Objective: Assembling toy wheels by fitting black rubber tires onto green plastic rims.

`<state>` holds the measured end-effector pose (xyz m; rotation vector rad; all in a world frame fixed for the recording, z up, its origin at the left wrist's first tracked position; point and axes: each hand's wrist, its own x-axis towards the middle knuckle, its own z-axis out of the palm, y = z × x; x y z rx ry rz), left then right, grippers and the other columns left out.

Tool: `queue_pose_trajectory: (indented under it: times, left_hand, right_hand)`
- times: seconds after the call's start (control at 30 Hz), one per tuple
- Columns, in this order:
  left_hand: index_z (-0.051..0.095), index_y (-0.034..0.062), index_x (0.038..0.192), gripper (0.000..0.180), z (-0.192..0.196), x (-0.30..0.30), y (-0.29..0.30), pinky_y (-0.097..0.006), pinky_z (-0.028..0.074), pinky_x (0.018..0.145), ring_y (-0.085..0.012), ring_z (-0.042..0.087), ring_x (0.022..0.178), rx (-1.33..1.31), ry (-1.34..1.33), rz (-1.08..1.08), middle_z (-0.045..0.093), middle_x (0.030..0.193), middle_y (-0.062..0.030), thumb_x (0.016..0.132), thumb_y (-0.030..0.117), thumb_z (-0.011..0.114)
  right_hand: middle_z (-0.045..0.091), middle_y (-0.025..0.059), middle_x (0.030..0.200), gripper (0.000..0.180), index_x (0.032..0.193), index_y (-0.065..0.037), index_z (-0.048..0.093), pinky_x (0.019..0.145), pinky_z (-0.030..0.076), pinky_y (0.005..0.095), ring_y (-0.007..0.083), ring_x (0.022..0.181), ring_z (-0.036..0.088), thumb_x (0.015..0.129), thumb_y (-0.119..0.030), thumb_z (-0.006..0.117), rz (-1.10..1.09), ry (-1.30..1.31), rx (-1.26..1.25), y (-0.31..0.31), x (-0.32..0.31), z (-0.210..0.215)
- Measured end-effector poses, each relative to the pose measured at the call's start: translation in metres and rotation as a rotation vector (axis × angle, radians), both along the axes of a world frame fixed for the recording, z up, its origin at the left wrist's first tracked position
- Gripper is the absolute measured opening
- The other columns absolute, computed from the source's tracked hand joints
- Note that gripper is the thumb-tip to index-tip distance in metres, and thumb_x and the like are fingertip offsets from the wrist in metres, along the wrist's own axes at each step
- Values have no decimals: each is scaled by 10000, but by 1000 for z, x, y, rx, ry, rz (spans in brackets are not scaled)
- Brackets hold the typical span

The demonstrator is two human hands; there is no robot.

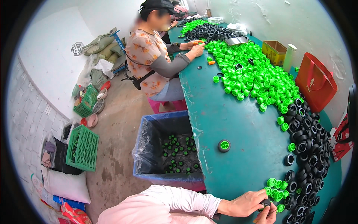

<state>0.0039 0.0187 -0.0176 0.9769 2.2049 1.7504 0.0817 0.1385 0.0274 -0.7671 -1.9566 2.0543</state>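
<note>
Right, nearest first: left hand (242,204) has its fingertips clamped on 1 black tyre (265,202), low at the right side of the worktop (246,164). Right hand (269,215) pinches the same tyre from the other side, fingers together on it; hands nearly touching. Can't tell how far a hub is seated in it.

Just beside the hands: small cluster of green hubs (278,195). Right of that, a long bank of loose tyres (311,149) running up the worktop. 1 wheel (224,145), black tyre on green hub, lies well apart from the heaps. Left of the worktop edge, a blue bin (167,179) with a clear plastic liner holds scattered small wheels (181,163).

Further: big heap of hubs (253,74), red bag (315,84) beside it. Far side: co-worker (143,52) seated on a pink stool (167,106), hands over the worktop.
</note>
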Motion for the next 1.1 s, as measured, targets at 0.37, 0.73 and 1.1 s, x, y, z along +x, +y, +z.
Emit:
queue_pose_trajectory:
  times: [0.37,0.73,1.1]
  left_hand:
    - [536,-22,965,295,10,-4,-6,-441,446,663,-345,583,752,18,-355,-96,568,894,-165,881,222,679]
    - [531,-16,1069,277,14,-2,-3,-413,464,662,-335,589,763,22,-156,-48,540,932,-135,929,186,658]
    - [555,-3,1077,253,24,-14,-10,-296,496,627,-132,604,714,-51,-603,-236,595,880,-75,995,228,619]
  right_hand:
    - [646,25,899,171,1087,2,659,583,400,176,46,691,514,1032,-132,567,59,-39,-81,14,6,-9]
    - [666,96,1040,177,1155,44,617,756,546,257,157,882,648,1010,-53,581,-17,108,74,6,5,-13]
    - [541,-33,839,94,1002,-24,599,582,362,207,34,691,436,923,-50,643,34,89,363,14,7,-30]
